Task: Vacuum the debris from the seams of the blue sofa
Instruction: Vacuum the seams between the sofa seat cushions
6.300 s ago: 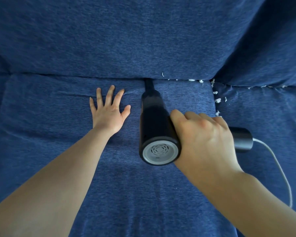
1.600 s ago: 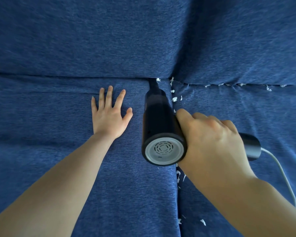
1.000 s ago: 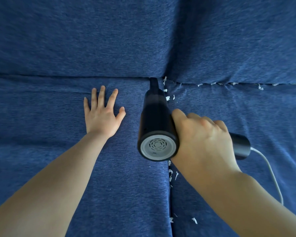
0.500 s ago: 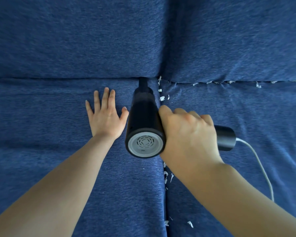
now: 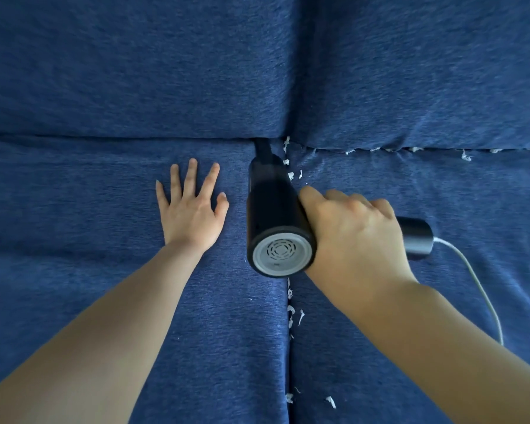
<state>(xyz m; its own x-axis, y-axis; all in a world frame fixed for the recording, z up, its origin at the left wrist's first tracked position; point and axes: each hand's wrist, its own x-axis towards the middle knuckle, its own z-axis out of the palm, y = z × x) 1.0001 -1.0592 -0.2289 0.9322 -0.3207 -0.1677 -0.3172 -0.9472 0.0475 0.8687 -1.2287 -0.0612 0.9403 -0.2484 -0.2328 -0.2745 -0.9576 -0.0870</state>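
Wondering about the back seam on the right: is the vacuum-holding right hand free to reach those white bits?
Probably yes: the right hand grips the vacuum, and only bare sofa lies before the white bits.

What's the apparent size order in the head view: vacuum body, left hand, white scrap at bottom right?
1. Vacuum body, largest.
2. Left hand, flat on the seat cushion; it lies lower than the vacuum, so the gap is inflated.
3. White scrap, smallest.

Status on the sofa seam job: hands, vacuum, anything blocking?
Left hand flat on seat cushion. Right hand grips vacuum, nozzle in back seam. White debris remains in centre seam. Nothing blocking.
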